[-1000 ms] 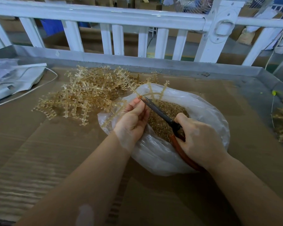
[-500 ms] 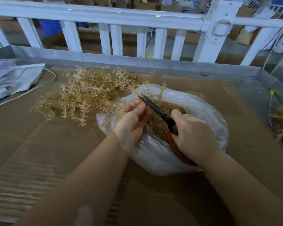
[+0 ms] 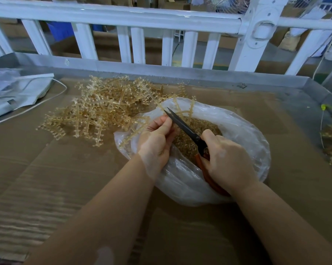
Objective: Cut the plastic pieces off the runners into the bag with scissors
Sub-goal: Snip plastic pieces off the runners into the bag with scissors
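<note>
Over the open bag [image 3: 243, 138], the left hand [image 3: 157, 140] pinches a runner [image 3: 182, 111] whose branches fan up and far-right. The right hand [image 3: 228, 161], curled round the orange handles, holds the scissors [image 3: 184, 126]; their long axis runs from near-right to far-left, tips just beside the left fingertips [image 3: 166, 121], blades apparently together. The uncut pile [image 3: 96, 113] lies on the surface far-left, nearer the left hand.

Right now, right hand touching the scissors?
Touching. The head view shows the right hand wrapped around the orange handles of the scissors, whose black blades point toward the left hand over the bag.
</note>
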Action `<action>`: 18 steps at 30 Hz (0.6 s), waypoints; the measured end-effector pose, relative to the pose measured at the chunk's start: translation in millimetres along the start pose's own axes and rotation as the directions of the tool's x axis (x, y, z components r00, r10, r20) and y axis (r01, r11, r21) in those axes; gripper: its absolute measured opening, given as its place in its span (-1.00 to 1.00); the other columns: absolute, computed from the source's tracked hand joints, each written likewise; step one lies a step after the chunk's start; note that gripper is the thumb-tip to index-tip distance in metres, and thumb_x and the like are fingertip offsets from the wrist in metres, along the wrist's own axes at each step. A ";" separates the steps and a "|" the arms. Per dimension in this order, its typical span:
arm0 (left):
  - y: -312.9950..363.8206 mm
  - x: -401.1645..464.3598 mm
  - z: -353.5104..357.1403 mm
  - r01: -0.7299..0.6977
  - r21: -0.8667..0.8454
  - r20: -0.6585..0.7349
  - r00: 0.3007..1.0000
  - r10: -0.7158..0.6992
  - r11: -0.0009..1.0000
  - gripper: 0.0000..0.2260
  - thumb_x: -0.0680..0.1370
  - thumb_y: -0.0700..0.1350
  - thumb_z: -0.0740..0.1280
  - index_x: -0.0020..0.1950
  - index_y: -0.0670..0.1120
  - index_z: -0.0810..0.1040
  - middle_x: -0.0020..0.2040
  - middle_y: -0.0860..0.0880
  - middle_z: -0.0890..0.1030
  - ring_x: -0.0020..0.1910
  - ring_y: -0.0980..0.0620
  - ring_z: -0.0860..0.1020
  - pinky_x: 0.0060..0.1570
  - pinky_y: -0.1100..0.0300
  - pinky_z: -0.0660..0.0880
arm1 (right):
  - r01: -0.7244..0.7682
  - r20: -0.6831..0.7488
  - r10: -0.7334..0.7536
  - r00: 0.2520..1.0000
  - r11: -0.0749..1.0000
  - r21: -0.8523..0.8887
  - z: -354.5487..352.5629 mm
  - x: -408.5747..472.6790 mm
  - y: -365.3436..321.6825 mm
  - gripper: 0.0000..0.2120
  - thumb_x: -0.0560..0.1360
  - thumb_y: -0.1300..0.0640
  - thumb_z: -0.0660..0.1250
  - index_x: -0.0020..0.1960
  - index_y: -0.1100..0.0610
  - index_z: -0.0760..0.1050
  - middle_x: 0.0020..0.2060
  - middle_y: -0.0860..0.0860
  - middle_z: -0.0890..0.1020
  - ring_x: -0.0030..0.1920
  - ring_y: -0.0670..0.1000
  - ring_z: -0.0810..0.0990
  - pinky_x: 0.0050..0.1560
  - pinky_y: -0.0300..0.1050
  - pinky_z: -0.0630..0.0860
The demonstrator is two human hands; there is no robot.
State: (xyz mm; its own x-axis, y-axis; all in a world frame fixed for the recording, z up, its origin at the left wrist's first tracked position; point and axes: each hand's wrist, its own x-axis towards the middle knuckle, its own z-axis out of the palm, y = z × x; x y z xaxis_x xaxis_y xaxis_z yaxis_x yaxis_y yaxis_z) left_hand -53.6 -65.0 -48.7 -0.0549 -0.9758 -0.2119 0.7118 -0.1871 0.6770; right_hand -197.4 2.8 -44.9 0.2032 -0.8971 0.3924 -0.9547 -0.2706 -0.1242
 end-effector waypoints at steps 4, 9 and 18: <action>2.6 -0.1 -0.8 0.040 -0.022 -0.011 0.999 -0.040 0.999 -0.78 0.54 -0.38 0.24 -0.25 -0.14 0.47 -0.39 -0.01 0.62 -0.41 0.14 0.60 -0.34 0.31 0.57 | -0.011 -0.007 0.012 1.000 1.000 0.011 -1.8 0.0 -2.4 -0.74 0.51 -0.01 0.16 0.05 0.16 0.44 -0.30 0.07 0.54 -0.33 0.11 0.52 -0.38 -0.05 0.44; 5.5 -1.0 -0.9 0.082 -0.044 -0.014 0.997 -0.082 0.996 -0.80 0.55 -0.37 0.24 -0.22 -0.14 0.48 -0.40 -0.03 0.61 -0.44 0.13 0.59 -0.36 0.29 0.58 | -0.035 -0.022 0.035 0.999 0.999 -0.020 0.1 1.5 -5.2 -0.77 0.50 0.03 0.20 0.06 0.17 0.44 -0.32 0.08 0.52 -0.35 0.14 0.50 -0.38 -0.13 0.30; 7.5 -3.0 -2.9 0.115 -0.024 -0.001 0.993 -0.115 0.993 -0.73 0.56 -0.34 0.23 -0.30 -0.11 0.48 -0.42 0.01 0.60 -0.40 0.13 0.58 -0.34 0.31 0.57 | -0.061 -0.068 0.060 0.996 0.998 -0.012 7.8 0.5 -6.6 -0.85 0.49 0.17 0.33 0.01 0.21 0.46 -0.39 0.11 0.50 -0.43 0.16 0.49 -0.42 -0.16 0.23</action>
State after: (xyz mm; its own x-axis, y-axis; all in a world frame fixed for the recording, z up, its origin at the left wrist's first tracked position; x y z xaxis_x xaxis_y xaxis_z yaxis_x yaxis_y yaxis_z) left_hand -46.1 -63.1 -45.1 -0.1362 -0.9475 -0.2892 0.7174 -0.2956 0.6308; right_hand -189.3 1.5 -51.0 0.1301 -0.8858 0.4454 -0.9679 -0.2109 -0.1367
